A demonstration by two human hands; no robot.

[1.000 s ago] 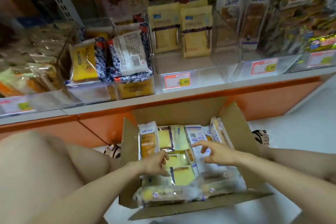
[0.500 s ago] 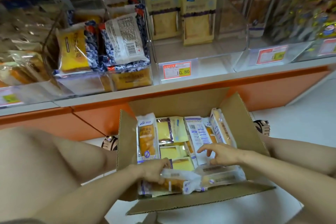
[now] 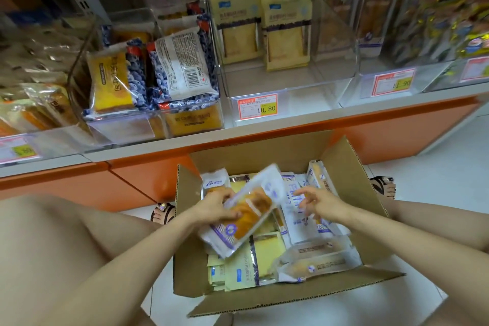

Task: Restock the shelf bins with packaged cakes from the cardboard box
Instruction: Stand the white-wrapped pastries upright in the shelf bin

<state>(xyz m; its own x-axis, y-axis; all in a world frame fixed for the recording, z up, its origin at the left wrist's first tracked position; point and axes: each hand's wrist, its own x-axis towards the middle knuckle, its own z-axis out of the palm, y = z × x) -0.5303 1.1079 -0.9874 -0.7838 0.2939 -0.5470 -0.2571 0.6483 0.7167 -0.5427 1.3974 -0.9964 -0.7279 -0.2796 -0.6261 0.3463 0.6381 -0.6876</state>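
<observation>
Price tags on clear bins — middle tag 10.80, right tag 11.90.

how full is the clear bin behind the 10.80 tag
Mostly empty. The clear bin holds only a few yellow packets standing at its back; the floor in front of them, behind the 10.80 tag, is bare.

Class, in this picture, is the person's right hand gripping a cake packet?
No: the right hand hovers open with fingers spread, while the left hand grips the white-and-purple plastic cake packet.
</observation>
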